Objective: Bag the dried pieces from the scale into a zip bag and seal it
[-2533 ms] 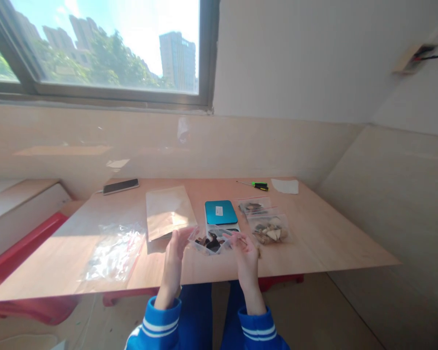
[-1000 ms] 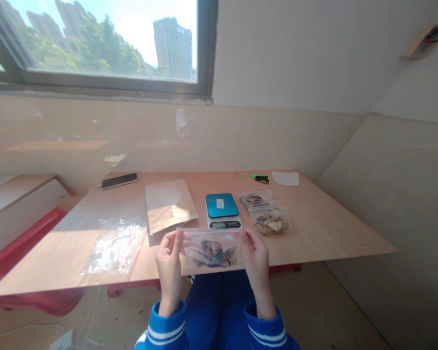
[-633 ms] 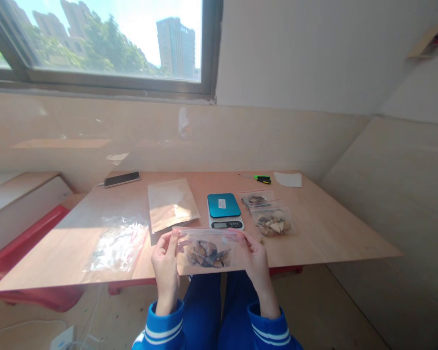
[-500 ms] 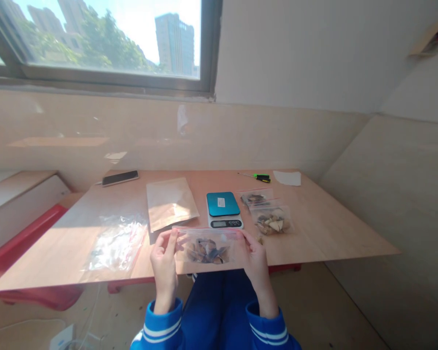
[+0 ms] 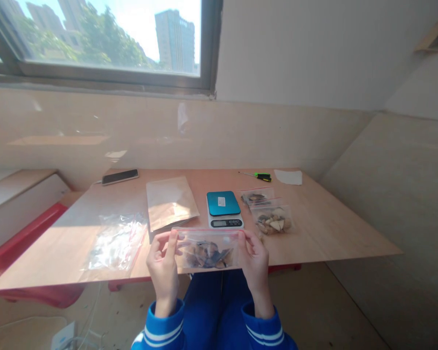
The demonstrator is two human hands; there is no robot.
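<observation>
Between my hands, a clear zip bag (image 5: pixel 207 253) of dark and brown dried slices is stretched level at the table's front edge. My left hand (image 5: pixel 163 260) pinches its upper left corner, thumb on top. At the upper right corner, my right hand (image 5: pixel 254 256) grips it the same way. Just beyond the bag stands a kitchen scale (image 5: pixel 223 204) with a blue plate and nothing on it. Right of the scale lie a zip bag of pale slices (image 5: pixel 274 223) and, behind it, a zip bag of dark pieces (image 5: pixel 257 197).
Kraft paper pouches (image 5: pixel 171 201) lie left of the scale, with several empty clear bags (image 5: pixel 117 243) farther left. A phone (image 5: pixel 120 177) rests at the back left. Screwdrivers (image 5: pixel 261 176) and a white paper (image 5: pixel 288 177) sit at the back right of the wooden table (image 5: pixel 336 228).
Both hands still hold the bag by its top corners. The bag looks pulled slightly wider and its contents have shifted a little; other things stay in place.
</observation>
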